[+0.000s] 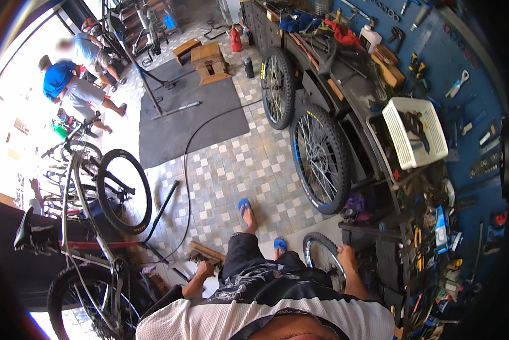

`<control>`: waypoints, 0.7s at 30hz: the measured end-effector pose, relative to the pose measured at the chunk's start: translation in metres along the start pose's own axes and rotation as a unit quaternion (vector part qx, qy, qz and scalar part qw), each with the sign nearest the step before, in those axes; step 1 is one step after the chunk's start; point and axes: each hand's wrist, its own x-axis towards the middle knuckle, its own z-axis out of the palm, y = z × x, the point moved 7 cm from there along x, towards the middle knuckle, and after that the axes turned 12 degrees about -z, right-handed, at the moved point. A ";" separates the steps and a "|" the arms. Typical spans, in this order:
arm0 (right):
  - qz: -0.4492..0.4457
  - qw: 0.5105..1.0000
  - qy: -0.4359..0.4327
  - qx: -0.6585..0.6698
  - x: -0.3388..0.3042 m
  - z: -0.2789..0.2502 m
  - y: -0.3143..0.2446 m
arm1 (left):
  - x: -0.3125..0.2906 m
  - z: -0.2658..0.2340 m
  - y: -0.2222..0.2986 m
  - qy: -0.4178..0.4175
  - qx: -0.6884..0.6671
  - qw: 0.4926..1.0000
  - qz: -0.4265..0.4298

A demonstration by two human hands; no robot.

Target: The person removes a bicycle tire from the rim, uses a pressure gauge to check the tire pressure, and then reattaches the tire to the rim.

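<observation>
One wheel (322, 258) to steady gently, with right hand (346, 256) apparently grasping the tyre (318, 235), clear of spokes (323, 250). Cannot tell finger state of left hand (204, 270).

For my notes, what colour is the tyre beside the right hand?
The tyre is black, clearest in head view.

Open tiled floor (231, 170) lies ahead between our left fingers (205, 266) and right fingers (343, 249); a wooden block (207, 251) fronts the left; a workbench (373, 228) flanks the right.
</observation>
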 end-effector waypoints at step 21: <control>-0.570 0.820 0.040 0.045 0.540 -0.076 -0.707 | 0.117 -0.716 0.270 -0.329 -0.785 0.391 0.350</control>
